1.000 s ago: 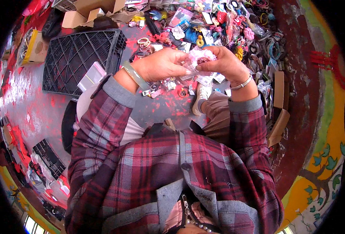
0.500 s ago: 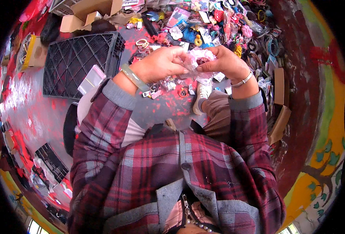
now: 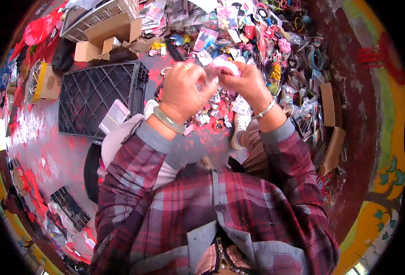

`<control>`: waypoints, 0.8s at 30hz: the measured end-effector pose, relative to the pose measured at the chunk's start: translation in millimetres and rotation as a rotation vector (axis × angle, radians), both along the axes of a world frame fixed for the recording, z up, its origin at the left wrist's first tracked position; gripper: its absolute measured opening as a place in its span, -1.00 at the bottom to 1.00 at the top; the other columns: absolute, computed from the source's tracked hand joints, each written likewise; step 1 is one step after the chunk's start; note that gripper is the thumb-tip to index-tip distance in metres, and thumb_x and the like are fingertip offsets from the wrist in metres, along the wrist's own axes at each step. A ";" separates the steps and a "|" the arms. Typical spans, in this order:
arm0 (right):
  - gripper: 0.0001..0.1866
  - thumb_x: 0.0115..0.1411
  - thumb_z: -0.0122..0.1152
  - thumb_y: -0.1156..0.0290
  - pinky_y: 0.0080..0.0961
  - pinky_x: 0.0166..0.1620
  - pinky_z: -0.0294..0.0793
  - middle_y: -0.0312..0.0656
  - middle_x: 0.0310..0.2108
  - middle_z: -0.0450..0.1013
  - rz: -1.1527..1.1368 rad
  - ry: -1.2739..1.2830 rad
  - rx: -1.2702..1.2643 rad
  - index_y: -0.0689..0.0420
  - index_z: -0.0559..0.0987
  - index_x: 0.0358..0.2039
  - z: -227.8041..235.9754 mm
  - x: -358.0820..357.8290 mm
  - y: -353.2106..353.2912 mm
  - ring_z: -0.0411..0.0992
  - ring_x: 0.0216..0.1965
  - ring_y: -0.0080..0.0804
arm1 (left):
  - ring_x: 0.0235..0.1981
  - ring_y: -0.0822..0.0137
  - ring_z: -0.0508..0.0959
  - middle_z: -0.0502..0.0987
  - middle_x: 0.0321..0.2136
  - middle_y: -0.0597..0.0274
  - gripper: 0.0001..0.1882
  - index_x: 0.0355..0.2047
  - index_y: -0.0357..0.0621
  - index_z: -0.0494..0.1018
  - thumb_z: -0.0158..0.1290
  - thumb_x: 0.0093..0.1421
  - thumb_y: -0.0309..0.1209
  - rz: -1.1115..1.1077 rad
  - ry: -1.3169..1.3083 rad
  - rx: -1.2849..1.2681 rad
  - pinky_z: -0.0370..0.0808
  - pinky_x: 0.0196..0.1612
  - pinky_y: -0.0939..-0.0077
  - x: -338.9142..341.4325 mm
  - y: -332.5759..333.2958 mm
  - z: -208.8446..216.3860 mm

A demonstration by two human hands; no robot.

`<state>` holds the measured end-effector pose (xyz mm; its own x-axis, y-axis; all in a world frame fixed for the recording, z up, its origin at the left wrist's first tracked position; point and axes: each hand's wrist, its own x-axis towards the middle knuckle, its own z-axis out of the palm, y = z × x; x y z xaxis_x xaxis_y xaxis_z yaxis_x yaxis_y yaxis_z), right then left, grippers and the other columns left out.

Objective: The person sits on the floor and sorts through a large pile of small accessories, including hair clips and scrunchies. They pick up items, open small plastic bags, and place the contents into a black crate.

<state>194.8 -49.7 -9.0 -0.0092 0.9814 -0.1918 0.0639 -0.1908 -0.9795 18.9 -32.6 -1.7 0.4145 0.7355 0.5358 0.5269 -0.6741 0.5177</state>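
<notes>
– Starting from the black crate, what changed?
– Right of it, the left hand has curled; whether it grips anything, I can't tell. Farther right, the right hand pinches the pink ruffled piece, likely steadying it alone.
– Long axis?
– Crosswise, dipping away from the crate; no clear front.

Pale pink ruffled band, pinched in right fingers.

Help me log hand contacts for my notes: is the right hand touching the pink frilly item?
Touching. The head view shows the right hand with its thumb and fingers against the pink frilly item, with no gap between them.
</notes>
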 end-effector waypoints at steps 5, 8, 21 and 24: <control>-0.73 -0.07 0.24 0.24 -0.43 -0.47 0.39 -0.05 -0.62 0.45 -0.044 -0.513 0.235 0.15 0.54 -0.42 7.2 -9.6 -2.6 0.46 -0.56 -0.27 | -0.48 0.03 0.48 0.48 -0.55 0.00 -0.69 -0.53 -0.26 0.44 0.02 -0.01 -0.20 0.032 -0.082 -0.643 0.39 -0.39 0.26 5.4 2.5 -5.2; -0.76 -0.06 0.23 0.25 -0.36 -0.45 0.41 -0.02 -0.56 0.45 -0.025 -0.642 0.291 0.13 0.52 -0.43 17.1 -14.7 -3.2 0.46 -0.48 -0.09 | -0.49 0.02 0.50 0.49 -0.53 -0.05 -0.68 -0.46 -0.29 0.44 0.00 -0.01 -0.22 0.005 -0.213 -0.658 0.41 -0.41 0.27 5.2 4.6 -12.7; -0.74 -0.07 0.23 0.25 -0.37 -0.39 0.42 -0.02 -0.53 0.46 -0.034 -0.608 0.190 0.11 0.54 -0.37 10.9 -16.2 -3.0 0.47 -0.43 -0.10 | -0.47 -0.08 0.45 0.45 -0.58 -0.08 -0.78 -0.56 -0.27 0.38 -0.11 0.06 -0.35 0.031 -0.078 -0.383 0.36 -0.39 0.13 6.9 6.0 -18.0; -0.72 -0.09 0.25 0.21 -0.40 -0.41 0.42 -0.02 -0.56 0.47 -0.070 -0.615 0.129 0.10 0.56 -0.39 1.4 -13.1 -0.4 0.48 -0.46 -0.13 | -0.48 -0.07 0.42 0.42 -0.58 -0.07 -0.80 -0.55 -0.28 0.35 -0.13 0.10 -0.38 -0.018 -0.035 -0.282 0.33 -0.40 0.17 7.4 4.3 -19.3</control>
